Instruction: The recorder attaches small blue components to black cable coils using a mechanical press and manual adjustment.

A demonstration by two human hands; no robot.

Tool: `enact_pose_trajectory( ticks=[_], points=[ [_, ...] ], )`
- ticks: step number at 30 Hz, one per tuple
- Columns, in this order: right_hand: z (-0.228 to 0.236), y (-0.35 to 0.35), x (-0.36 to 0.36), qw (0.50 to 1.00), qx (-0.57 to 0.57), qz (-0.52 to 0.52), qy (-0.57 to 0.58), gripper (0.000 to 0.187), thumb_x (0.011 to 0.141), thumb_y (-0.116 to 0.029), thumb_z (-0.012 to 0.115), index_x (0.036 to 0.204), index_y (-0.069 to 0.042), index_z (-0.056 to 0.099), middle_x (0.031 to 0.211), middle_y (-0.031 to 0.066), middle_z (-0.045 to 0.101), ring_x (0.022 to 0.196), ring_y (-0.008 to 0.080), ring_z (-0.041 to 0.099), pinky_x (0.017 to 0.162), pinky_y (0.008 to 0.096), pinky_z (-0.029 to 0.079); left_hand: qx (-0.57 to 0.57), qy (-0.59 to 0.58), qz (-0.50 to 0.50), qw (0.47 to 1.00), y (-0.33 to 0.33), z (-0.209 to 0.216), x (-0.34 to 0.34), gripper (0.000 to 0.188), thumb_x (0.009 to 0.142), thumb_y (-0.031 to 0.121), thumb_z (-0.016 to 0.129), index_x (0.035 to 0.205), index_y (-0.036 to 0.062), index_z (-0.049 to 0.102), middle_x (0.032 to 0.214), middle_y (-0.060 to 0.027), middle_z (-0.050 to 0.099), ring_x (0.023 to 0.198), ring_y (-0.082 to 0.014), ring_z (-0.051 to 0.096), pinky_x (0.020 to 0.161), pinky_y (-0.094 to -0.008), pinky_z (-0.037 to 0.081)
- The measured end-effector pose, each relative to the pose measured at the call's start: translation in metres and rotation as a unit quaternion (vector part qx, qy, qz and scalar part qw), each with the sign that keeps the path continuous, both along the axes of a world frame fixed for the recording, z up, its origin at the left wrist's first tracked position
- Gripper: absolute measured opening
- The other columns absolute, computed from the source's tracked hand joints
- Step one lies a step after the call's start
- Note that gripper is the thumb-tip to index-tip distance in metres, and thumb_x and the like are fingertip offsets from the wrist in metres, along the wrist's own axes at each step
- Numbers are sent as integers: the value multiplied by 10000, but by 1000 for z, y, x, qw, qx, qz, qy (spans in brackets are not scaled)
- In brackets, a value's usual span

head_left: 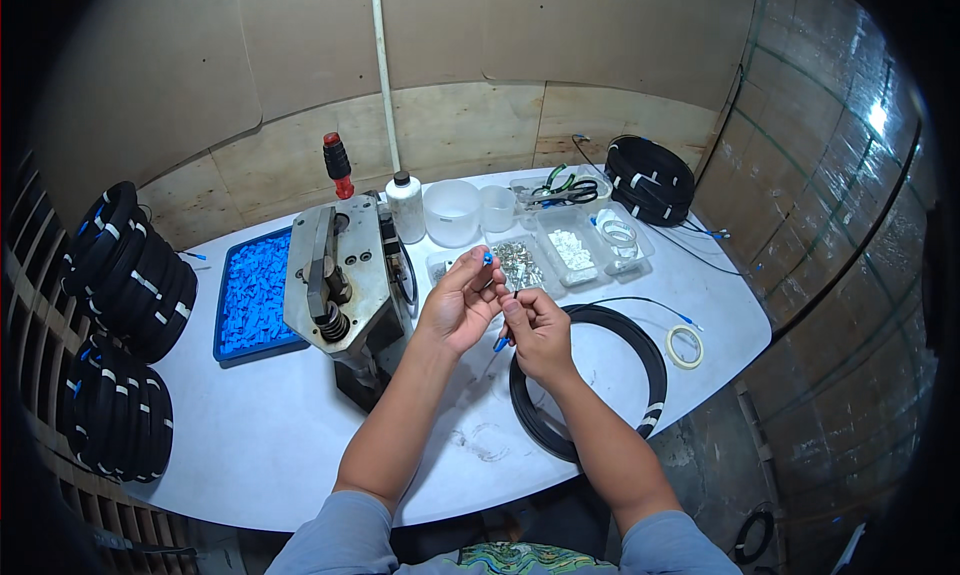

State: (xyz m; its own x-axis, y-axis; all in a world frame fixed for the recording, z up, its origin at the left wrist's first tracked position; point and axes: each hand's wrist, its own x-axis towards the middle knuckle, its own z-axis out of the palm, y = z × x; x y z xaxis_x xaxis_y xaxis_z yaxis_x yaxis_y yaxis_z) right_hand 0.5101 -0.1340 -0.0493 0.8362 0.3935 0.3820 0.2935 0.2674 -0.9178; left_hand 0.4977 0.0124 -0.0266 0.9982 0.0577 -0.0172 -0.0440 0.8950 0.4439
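Note:
Between the thumb and fingertips of my left hand is a small blue connector piece, its palm turned partly up. Just right of it, my right hand is closed in a pinch on a thin black cable, mostly covered by the fingers. A second blue piece pokes out below the right fingers. Both hands are raised over the middle of the white table, almost touching. Beneath the right wrist lies a coil of black cable, with one blue-tipped end stretching to the right.
A hand press stands left of my hands, beside a blue tray of blue parts. Behind are a white bottle, tubs and clear boxes of small parts. Tape lies right. Cable coils sit around the edges.

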Motion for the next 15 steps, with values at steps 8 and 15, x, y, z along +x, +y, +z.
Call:
enact_pose_trajectory(
  ticks=[8, 15],
  points=[
    [0, 0, 0, 1000, 2, 1, -2, 220, 993, -255, 615, 967, -37, 593, 669, 1, 607, 582, 29, 525, 524, 201, 404, -16, -1, -2, 1000, 0, 0, 0, 135, 941, 161, 657, 1059, 106, 618, 962, -73, 684, 874, -176, 637, 789, -345, 526],
    [1, 0, -2, 1000, -5, 6, -3, 225, 988, -249, 624, 970, -26, 599, 689, 4, 618, 602, 38, 550, 537, 206, 421, -7, -2, -6, 1000, 2, -2, 1, 155, 932, 168, 662, 1056, 114, 588, 997, -79, 677, 881, -174, 636, 802, -348, 524]
  ],
)
